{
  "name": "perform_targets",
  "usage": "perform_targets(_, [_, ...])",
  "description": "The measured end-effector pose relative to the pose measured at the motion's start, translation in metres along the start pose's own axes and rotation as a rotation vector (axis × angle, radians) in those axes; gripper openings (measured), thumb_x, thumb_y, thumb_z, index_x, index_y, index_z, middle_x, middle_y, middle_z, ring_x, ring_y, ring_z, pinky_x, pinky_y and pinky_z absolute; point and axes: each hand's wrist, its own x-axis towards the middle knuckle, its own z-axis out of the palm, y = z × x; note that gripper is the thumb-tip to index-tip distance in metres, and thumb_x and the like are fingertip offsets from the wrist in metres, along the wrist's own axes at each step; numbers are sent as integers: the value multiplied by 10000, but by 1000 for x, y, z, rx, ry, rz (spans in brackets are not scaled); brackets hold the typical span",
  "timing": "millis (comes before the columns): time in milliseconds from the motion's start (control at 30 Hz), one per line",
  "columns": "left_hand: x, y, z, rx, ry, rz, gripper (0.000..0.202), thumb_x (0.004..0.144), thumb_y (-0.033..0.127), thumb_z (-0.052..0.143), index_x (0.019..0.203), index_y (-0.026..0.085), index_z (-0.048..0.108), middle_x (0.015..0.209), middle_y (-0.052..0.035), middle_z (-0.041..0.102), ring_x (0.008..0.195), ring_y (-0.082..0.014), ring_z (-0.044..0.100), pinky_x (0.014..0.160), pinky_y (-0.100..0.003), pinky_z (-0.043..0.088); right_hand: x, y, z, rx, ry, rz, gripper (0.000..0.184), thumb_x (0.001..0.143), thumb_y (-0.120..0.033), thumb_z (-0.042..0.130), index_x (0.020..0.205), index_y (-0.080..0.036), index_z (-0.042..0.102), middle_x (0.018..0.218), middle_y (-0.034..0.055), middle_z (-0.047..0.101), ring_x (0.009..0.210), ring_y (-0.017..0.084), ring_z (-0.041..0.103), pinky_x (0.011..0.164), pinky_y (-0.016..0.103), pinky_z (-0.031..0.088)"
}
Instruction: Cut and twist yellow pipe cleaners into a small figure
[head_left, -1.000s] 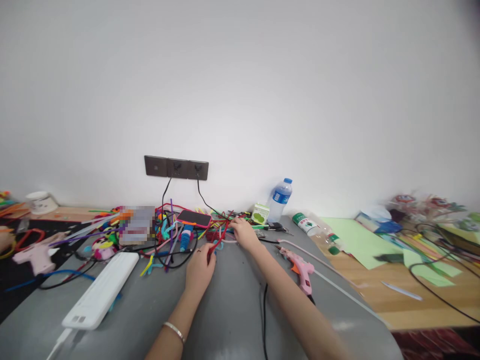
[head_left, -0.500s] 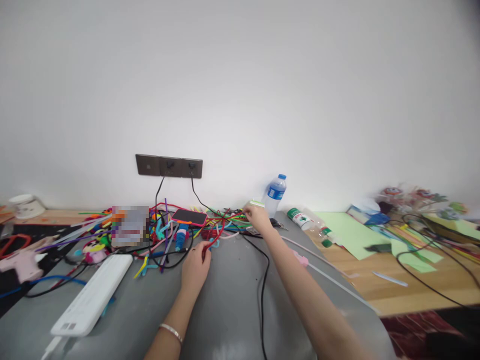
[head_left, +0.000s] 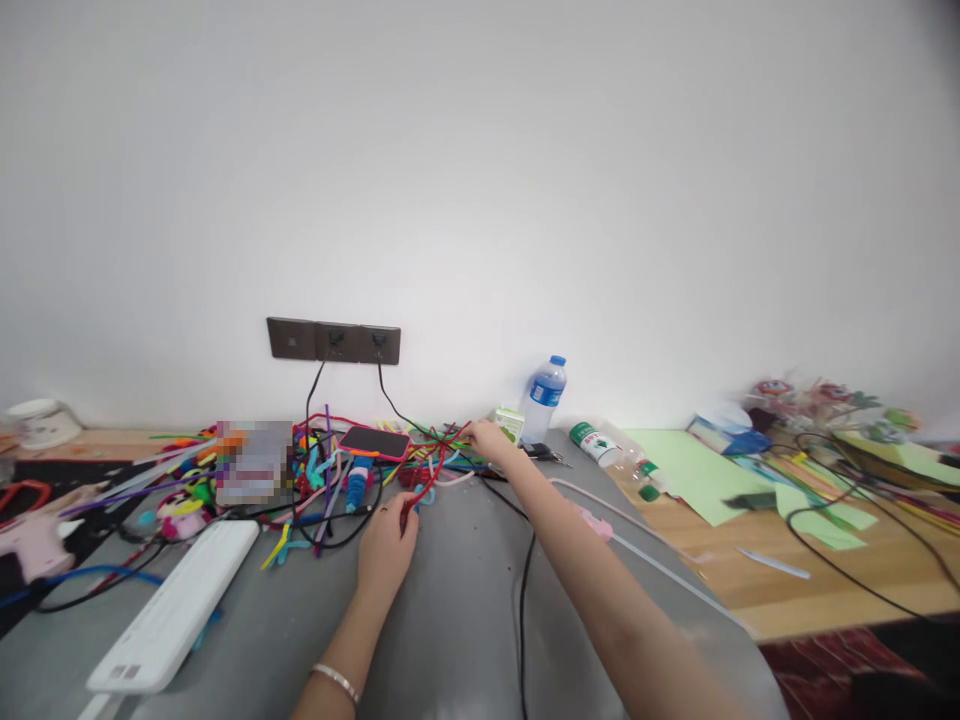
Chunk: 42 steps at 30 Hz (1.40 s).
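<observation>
Pinching one end of a red pipe cleaner (head_left: pixel 422 487) in the closed fingers of the left hand (head_left: pixel 386 545), low on the grey table (head_left: pixel 450 640). Reaching farther out with the right hand (head_left: pixel 489 440) into the pipe cleaner pile (head_left: pixel 442 452); cannot tell whether gripping. Just beyond the right hand: green box (head_left: pixel 511 422), water bottle (head_left: pixel 544 398). Left of it, a phone (head_left: pixel 373 441).

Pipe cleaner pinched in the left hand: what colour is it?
Red. The pipe cleaner shows best in the head view, rising from the left hand.
</observation>
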Motion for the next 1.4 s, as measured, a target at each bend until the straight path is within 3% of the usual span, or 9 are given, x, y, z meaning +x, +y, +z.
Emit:
perform_targets(133, [0,-2,1,-12,-4,14,268,895,183,436,1108,203,598,1029,-72,686,984,-215,624,821,-305,455,6,-9,5,-24,-3,-49,252,843,-125,538,974,-217,732,1079,104,682,1059,238,557,894,312,350])
perform_targets(300, [0,-4,3,-5,8,14,268,888,184,448,1104,215,603,999,-61,692,965,-215,633,806,-300,460,3,-8,8,-34,-26,-51,145,834,-219,585,907,-210,710,1012,80,688,997,231,571,851,312,350])
perform_targets(600, [0,-3,2,-11,9,12,255,892,184,449,1089,211,609,979,-56,695,929,-203,631,791,-284,440,3,-7,7,-34,-65,-29,174,878,-169,518,975,-189,662,980,65,708,952,207,615,872,352,368])
perform_targets(833, [0,-4,2,-37,-4,15,262,894,194,437,1088,215,612,984,-55,696,917,-204,624,766,-283,426,2,-5,-1,-33,-126,-1,238,920,-359,549,952,-145,648,968,47,677,920,194,630,882,423,460])
perform_targets(1100, [-1,-5,4,-66,22,13,263,881,186,451,1078,219,622,943,-57,695,882,-207,627,749,-285,425,0,-4,-17,3,-28,-11,294,941,-229,432,935,-144,712,1015,153,711,960,234,629,833,302,400])
perform_targets(1267, [-2,-4,4,-81,46,21,257,874,182,456,1061,218,629,934,-59,695,884,-206,624,754,-284,426,2,-3,-14,76,-80,-68,266,864,-116,470,908,-150,730,881,71,742,777,162,641,721,219,418])
perform_targets(1400, [-2,-3,3,-72,26,1,262,875,182,445,1069,214,618,964,-63,697,904,-213,622,766,-294,422,-1,-6,1,97,-93,-77,289,789,-42,504,924,-162,729,909,57,736,812,157,643,721,208,418])
